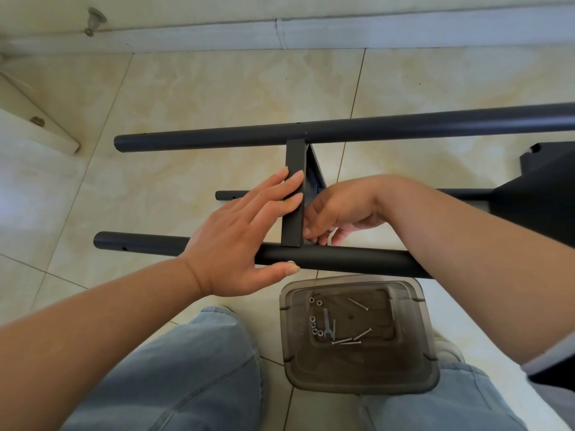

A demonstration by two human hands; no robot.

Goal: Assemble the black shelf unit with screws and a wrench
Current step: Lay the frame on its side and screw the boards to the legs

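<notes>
The black shelf frame lies on its side on the tiled floor. A far tube [404, 126] and a near tube [342, 262] are joined by a black shelf panel [294, 157] seen edge-on. My left hand [245, 231] lies flat with straight fingers on the panel's edge, and its thumb presses a silver screw head [291, 262] in the near tube. My right hand [342, 209] reaches behind the panel with its fingertips bunched at the joint; what they hold is hidden. A small wrench [326, 326], several screws [357, 335] and nuts [312, 321] lie in a smoky plastic tray [417, 368].
A third tube [230, 195] lies beneath the panel, and a second black shelf [535, 194] sits on the frame at the right. My knees in jeans [186, 368] flank the tray. A white board [31, 132] leans at the left, and the baseboard [311, 32] runs along the back.
</notes>
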